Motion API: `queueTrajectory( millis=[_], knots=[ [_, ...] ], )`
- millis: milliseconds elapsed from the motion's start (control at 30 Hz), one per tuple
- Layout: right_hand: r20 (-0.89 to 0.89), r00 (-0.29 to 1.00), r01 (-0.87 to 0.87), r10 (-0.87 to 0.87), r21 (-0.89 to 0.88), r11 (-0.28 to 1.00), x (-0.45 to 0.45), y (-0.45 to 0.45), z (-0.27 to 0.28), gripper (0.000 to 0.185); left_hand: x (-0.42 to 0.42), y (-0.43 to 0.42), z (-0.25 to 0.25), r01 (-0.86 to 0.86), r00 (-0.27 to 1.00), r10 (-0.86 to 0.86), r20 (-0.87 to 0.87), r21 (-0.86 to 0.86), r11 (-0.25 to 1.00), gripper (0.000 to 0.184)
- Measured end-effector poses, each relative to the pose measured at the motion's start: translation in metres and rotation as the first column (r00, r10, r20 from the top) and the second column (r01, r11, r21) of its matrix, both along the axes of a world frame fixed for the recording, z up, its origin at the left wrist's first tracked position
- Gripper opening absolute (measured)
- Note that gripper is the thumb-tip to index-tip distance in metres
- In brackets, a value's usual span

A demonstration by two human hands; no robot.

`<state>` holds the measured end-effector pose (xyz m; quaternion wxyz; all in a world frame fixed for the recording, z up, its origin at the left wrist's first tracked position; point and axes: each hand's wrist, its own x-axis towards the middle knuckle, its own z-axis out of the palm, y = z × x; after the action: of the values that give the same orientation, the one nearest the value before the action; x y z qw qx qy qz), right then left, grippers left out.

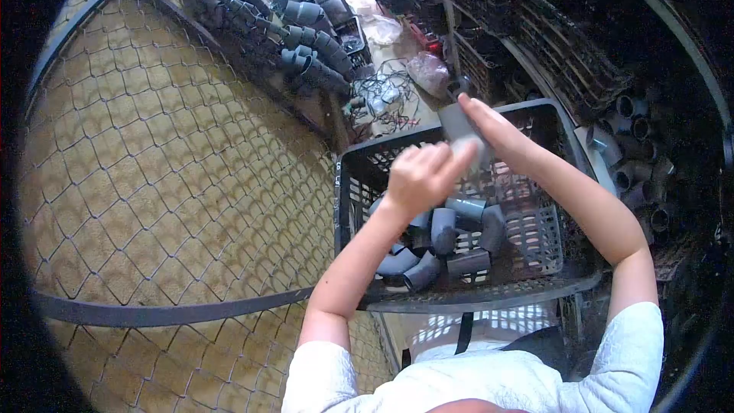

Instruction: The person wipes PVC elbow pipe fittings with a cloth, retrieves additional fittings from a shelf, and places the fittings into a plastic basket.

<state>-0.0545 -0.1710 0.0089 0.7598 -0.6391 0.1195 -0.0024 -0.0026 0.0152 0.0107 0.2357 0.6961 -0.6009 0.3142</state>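
My right hand (495,131) holds a grey pipe fitting (457,119) above the far side of a black plastic crate, its fingers lying along the fitting's right side. Close by on the left, my left hand (422,174) is closed, with its fingers curled and its thumb side toward the fitting. A pale blurred patch (468,150) lies between the two hands; I cannot make out what it is. Below them, several grey pipe elbows (443,231) lie loose in the crate (478,307), mostly in its left and middle part.
A chain-link fence (183,183) stands along my left. Stacked grey pipe fittings (306,50) fill the far left, and more elbows (633,138) sit on the right. Beyond the crate lie tangled wires (386,99) and a plastic bag (428,73). Dark crates (535,23) are stacked at the right.
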Motion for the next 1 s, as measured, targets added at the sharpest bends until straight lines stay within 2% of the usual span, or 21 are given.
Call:
queueTrajectory(
  millis=[67, 100, 167, 200, 233, 300, 367, 400, 433, 533, 567, 633, 667, 700, 767, 833, 933, 967, 1000],
  knots=[
    [-0.041, 0.999, -0.007, 0.009, 0.062, 0.998, 0.000, 0.001, -0.004, 0.044, 0.019, -0.002, -0.005, -0.081, 0.987, 0.059, -0.152, -0.138, 0.987, 0.043],
    [-0.056, 0.998, -0.006, 0.011, 0.092, 0.996, 0.001, 0.002, -0.004, 0.043, 0.022, -0.001, -0.010, -0.114, 0.976, 0.086, -0.202, -0.130, 0.985, 0.045],
    [-0.147, 0.988, -0.029, 0.040, 0.076, 0.997, -0.002, 0.008, 0.000, 0.046, 0.008, 0.003, -0.009, -0.092, 0.978, 0.077, -0.195, -0.068, 0.993, 0.045],
    [-0.079, 0.993, -0.083, 0.086, 0.039, 0.996, -0.002, 0.007, -0.003, 0.050, 0.001, 0.003, -0.008, 0.004, 0.981, -0.019, -0.191, -0.079, 0.997, 0.044],
    [-0.044, 0.995, -0.087, 0.085, -0.047, 0.995, -0.003, 0.006, -0.001, 0.052, -0.001, 0.005, -0.005, 0.132, 0.977, -0.132, -0.166, -0.010, 0.991, 0.042],
    [-0.013, 0.998, -0.065, 0.065, 0.003, 0.998, -0.002, 0.008, 0.003, 0.049, 0.006, 0.009, 0.001, 0.233, 0.972, -0.228, -0.054, 0.095, 0.968, 0.056],
    [-0.146, 0.974, -0.145, 0.175, 0.194, 0.970, -0.005, 0.005, 0.011, 0.064, 0.018, 0.008, -0.008, 0.117, 0.974, -0.125, -0.188, -0.052, 0.992, 0.052],
    [-0.135, 0.984, -0.087, 0.117, 0.206, 0.975, -0.008, 0.012, 0.015, 0.071, 0.023, 0.009, -0.010, 0.051, 0.927, -0.093, -0.364, -0.125, 0.991, 0.048],
    [-0.127, 0.981, -0.121, 0.145, 0.182, 0.976, -0.010, 0.015, 0.017, 0.072, 0.021, 0.010, 0.000, -0.026, 0.890, -0.045, -0.454, -0.148, 0.989, 0.045],
    [-0.112, 0.966, -0.221, 0.234, 0.114, 0.969, -0.011, 0.010, 0.018, 0.070, 0.006, 0.012, -0.006, 0.004, 0.950, -0.041, -0.311, -0.120, 0.993, 0.047],
    [-0.106, 0.973, -0.185, 0.206, 0.182, 0.966, -0.010, 0.008, 0.017, 0.067, -0.002, 0.013, -0.006, 0.031, 0.964, -0.052, -0.260, -0.085, 0.996, 0.046],
    [-0.103, 0.982, -0.118, 0.157, 0.315, 0.942, -0.008, 0.006, 0.016, 0.062, -0.008, 0.011, 0.000, 0.125, 0.991, -0.125, -0.045, -0.010, 0.992, 0.036],
    [-0.100, 0.986, -0.101, 0.135, 0.289, 0.952, -0.006, 0.006, 0.016, 0.059, -0.004, 0.011, 0.002, 0.118, 0.993, -0.118, 0.000, -0.032, 0.993, 0.035],
    [-0.115, 0.976, -0.141, 0.183, 0.302, 0.943, -0.006, 0.005, 0.016, 0.060, 0.001, 0.010, 0.003, 0.113, 0.993, -0.110, 0.045, -0.052, 0.992, 0.033],
    [-0.141, 0.952, -0.213, 0.273, 0.334, 0.918, -0.013, 0.005, 0.029, 0.063, 0.013, 0.009, 0.002, 0.022, 0.973, -0.056, -0.225, -0.151, 0.988, 0.038],
    [-0.161, 0.965, -0.147, 0.209, 0.332, 0.932, -0.016, 0.013, 0.032, 0.062, 0.015, 0.011, 0.003, -0.014, 0.966, -0.028, -0.256, -0.161, 0.987, 0.044],
    [-0.132, 0.974, -0.119, 0.183, 0.387, 0.914, -0.010, 0.011, 0.025, 0.062, -0.001, 0.013, -0.007, 0.072, 0.973, -0.096, -0.210, -0.118, 0.990, 0.046],
    [-0.126, 0.978, -0.099, 0.166, 0.420, 0.902, -0.007, 0.007, 0.022, 0.061, -0.003, 0.010, -0.006, 0.161, 0.981, -0.172, -0.091, -0.119, 0.980, 0.046],
    [-0.121, 0.981, -0.080, 0.150, 0.453, 0.888, -0.005, 0.004, 0.018, 0.060, -0.002, 0.009, -0.005, 0.147, 0.989, -0.148, -0.001, -0.083, 0.986, 0.048]
  ],
)
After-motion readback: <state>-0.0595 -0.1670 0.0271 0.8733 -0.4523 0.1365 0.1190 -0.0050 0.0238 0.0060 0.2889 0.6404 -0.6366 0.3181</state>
